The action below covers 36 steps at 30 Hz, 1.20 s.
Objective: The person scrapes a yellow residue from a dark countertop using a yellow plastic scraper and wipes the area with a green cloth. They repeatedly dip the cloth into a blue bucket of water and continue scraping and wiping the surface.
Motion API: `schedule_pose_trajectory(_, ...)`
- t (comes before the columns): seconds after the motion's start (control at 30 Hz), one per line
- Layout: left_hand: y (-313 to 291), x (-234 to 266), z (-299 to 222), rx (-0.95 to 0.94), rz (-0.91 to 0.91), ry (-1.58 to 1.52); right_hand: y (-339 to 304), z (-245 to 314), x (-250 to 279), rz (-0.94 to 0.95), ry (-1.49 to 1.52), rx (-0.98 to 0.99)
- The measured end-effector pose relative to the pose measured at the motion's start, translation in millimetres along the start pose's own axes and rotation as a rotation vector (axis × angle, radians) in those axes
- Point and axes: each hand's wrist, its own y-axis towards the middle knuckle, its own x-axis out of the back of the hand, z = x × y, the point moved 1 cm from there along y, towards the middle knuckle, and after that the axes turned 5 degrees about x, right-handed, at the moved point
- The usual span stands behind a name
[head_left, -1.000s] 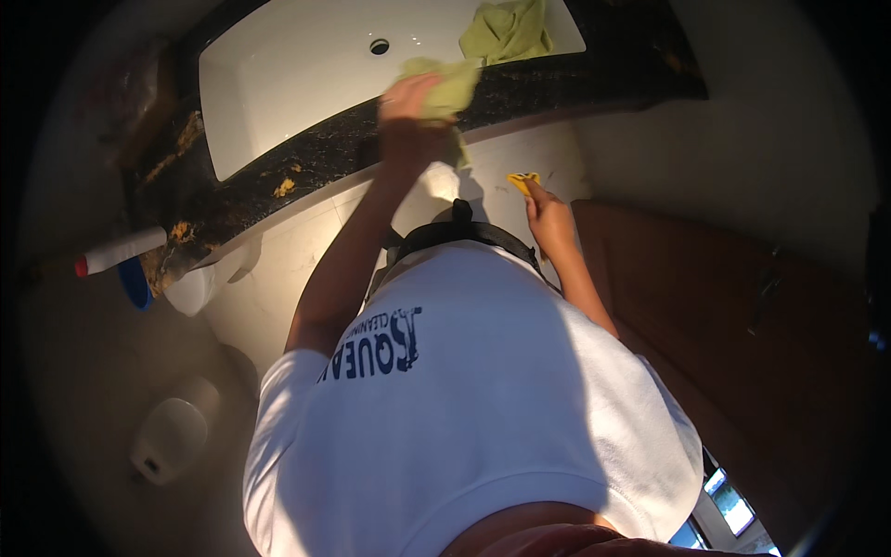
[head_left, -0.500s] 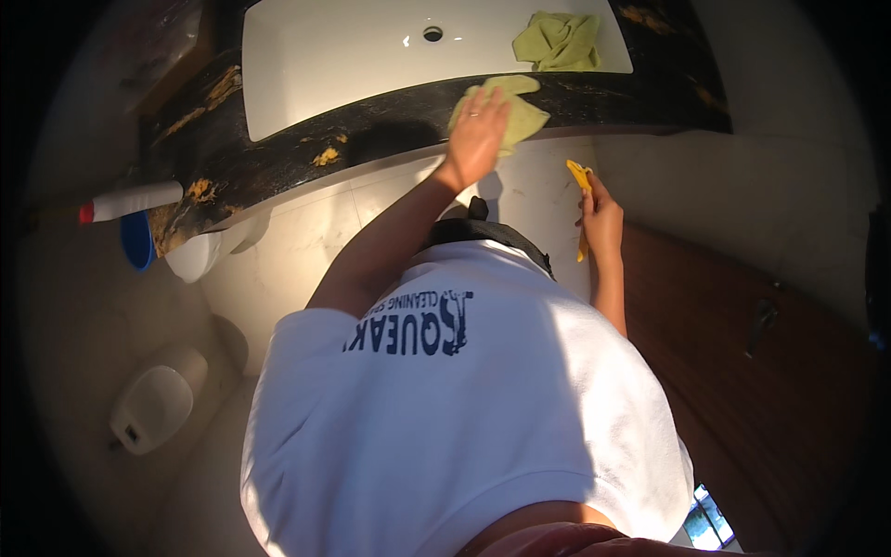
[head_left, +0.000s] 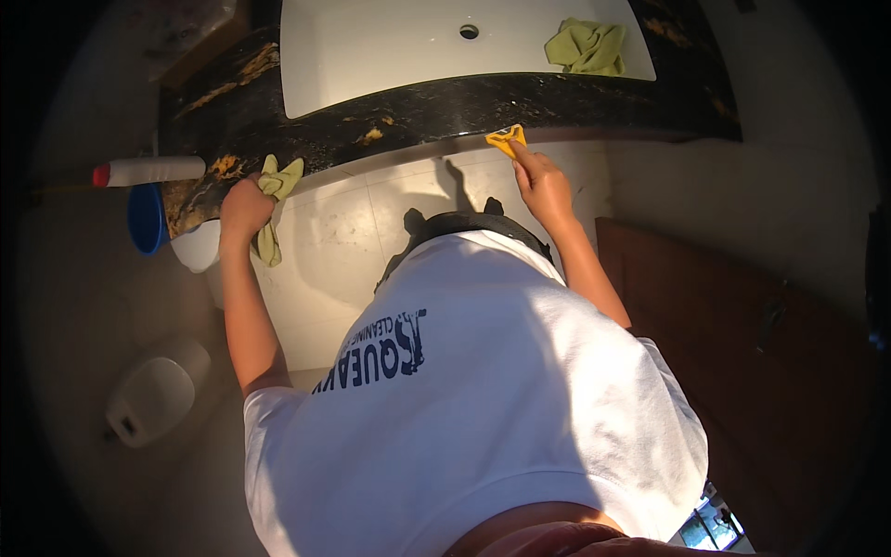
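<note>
My left hand (head_left: 245, 208) is closed on a bunched green cloth (head_left: 269, 237) at the left part of the dark counter (head_left: 418, 110). One end of that cloth hangs below the counter's front edge. Between the fingers of my right hand (head_left: 546, 188) is a yellow scraper (head_left: 507, 139) with a triangular head, its head at the counter's front edge below the sink. Most of its handle is hidden by the hand. A second green cloth (head_left: 587, 48) lies crumpled in the right end of the white sink (head_left: 390, 46).
A white bottle with a red cap (head_left: 153, 171) lies at the counter's left end, above a blue bucket (head_left: 146, 221) and a white rounded container (head_left: 198, 247). A white urinal (head_left: 158, 399) is at the lower left. A brown wooden door (head_left: 715, 353) stands on the right.
My left hand has moved left along the counter, and its cloth has gone from spread flat to bunched. My right hand has brought the scraper left and up to the counter edge.
</note>
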Motion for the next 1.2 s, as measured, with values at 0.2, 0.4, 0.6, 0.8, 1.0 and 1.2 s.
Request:
schedule_pose_trajectory(0.2,14.8,-9.7,-29.5,-0.294,-0.59,-0.273,1.8,5.0,-24.6,-0.033,-0.076,0.046)
schedule_pose_trajectory(0.4,50.9,-72.5,-72.5,-0.308,-0.703,-0.311,3.3,15.2,-36.7,-0.058,-0.082,0.014)
schedule_pose_trajectory(0.6,55.0,-76.3,-65.8,-0.387,-0.716,-0.372,9.2,23.7,-41.2,-0.082,-0.091,0.013)
schedule_pose_trajectory(0.8,54.4,-76.7,-64.4,-0.431,-0.743,-0.407,9.0,36.0,-46.2,-0.081,-0.098,-0.029)
schedule_pose_trajectory(1.0,51.7,-73.8,-64.8,-0.438,-0.758,-0.439,6.2,43.4,-44.8,-0.026,-0.121,-0.068)
schedule_pose_trajectory(1.2,50.2,-76.0,-67.9,-0.38,-0.788,-0.447,8.6,47.2,-38.6,-0.064,-0.061,-0.015)
